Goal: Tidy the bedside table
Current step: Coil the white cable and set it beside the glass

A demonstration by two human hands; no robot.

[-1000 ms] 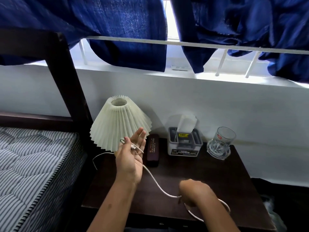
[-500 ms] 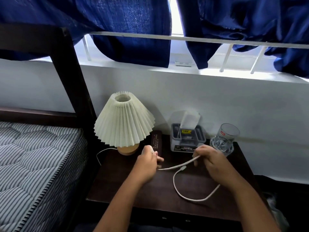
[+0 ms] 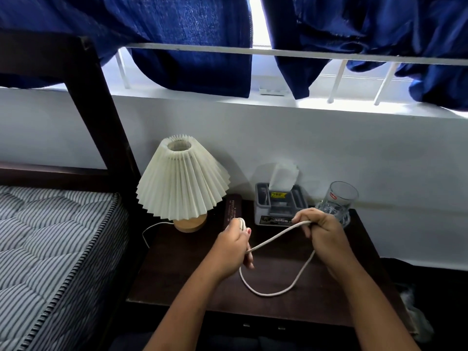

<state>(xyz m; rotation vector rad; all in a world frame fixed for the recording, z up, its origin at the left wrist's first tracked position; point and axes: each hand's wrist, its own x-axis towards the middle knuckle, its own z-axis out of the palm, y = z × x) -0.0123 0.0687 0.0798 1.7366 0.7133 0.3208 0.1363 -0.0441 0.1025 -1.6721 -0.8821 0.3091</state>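
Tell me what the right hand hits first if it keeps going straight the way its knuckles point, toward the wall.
Most likely the grey tissue box, right beyond the right hand gripping the white cable. The glass stands just to the right of that line; depth is uncertain.

Both forearms bare up to the frame edge, no sleeves in view. No watch, rings or bands on either wrist. Left hand [image 3: 234, 252]: thumbnail w/ red polish. Right hand [image 3: 326, 239]: nails hidden or too small to tell. Dark clothing, prob. navy, shows at bottom centre btwn the arms; type of garment unclear.
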